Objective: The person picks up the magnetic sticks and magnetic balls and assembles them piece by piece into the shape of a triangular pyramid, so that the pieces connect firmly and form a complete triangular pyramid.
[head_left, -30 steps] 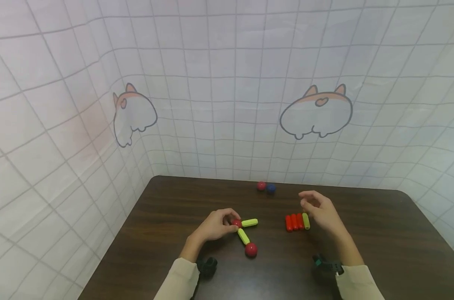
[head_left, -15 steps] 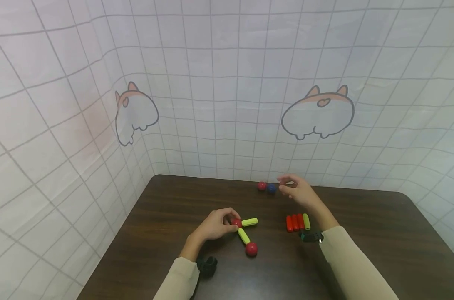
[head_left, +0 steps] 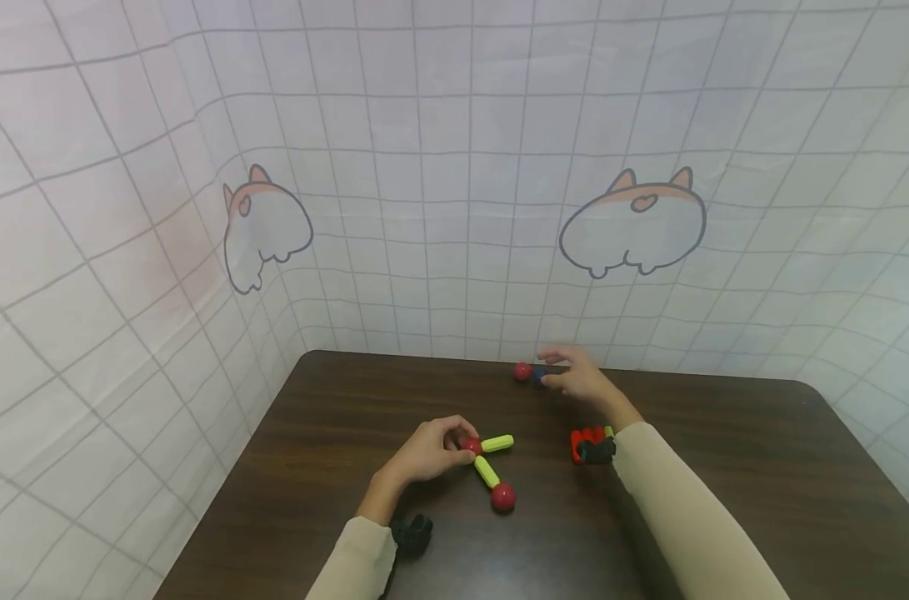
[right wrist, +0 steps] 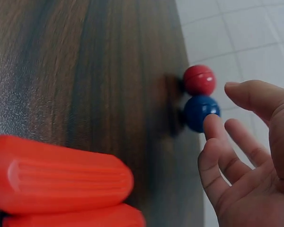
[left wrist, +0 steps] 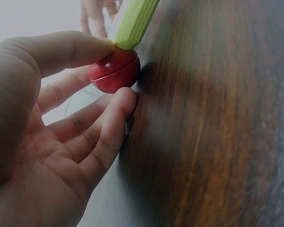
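My left hand (head_left: 427,451) pinches a red ball (left wrist: 114,73) between thumb and fingers, low over the table. Two yellow-green ribbed sticks meet at that ball: one stick (head_left: 497,443) points right, and the other stick (head_left: 487,472) slants toward a second red ball (head_left: 503,497) nearer me. At the table's far edge, my right hand (head_left: 583,382) reaches over a blue ball (right wrist: 199,115) with fingers loosely spread. In the right wrist view a fingertip overlaps the blue ball; whether it touches, I cannot tell. Another red ball (right wrist: 199,79) sits against the blue one.
Below my right forearm several red sticks (head_left: 576,447) lie side by side with a yellow-green stick (head_left: 608,431), partly hidden by the wrist camera (head_left: 596,451). A white gridded cloth (head_left: 439,208) hangs behind the dark wooden table (head_left: 334,433).
My right hand has moved left and away from me, from beside the row of sticks to the blue ball. My left hand keeps its hold on the red ball.
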Motion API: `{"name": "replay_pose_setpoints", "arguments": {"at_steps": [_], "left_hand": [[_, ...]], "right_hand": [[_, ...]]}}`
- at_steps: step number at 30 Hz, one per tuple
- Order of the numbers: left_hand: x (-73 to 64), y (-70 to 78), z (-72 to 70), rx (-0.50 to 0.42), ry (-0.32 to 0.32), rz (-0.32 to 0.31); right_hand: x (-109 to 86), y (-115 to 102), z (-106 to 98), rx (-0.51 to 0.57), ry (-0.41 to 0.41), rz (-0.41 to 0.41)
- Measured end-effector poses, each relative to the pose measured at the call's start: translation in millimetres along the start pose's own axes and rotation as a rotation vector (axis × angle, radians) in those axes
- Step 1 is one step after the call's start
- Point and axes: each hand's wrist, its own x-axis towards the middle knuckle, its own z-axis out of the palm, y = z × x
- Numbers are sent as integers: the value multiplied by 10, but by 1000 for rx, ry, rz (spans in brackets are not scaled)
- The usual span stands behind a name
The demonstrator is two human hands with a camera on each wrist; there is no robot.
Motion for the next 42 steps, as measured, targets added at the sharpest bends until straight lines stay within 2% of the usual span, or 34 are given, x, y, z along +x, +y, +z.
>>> {"name": "replay_pose_setpoints", "arguments": {"at_steps": [8, 20, 27, 36, 42], "left_hand": [[-17, 17, 29, -14, 4, -4], [-33, 29, 33, -13, -5, -7], [-13, 20, 24, -12, -7, -2], [-1, 8, 3, -5, -1, -8], [-1, 16, -10, -9, -1, -16]], "right_hand": [[26, 138, 51, 2, -27, 88], [-26, 182, 40, -21, -58, 118], [-102, 131, -12, -42, -103, 96], [-264, 67, -33, -32, -69, 35], [-440, 19, -5, 28, -48, -31]]}}
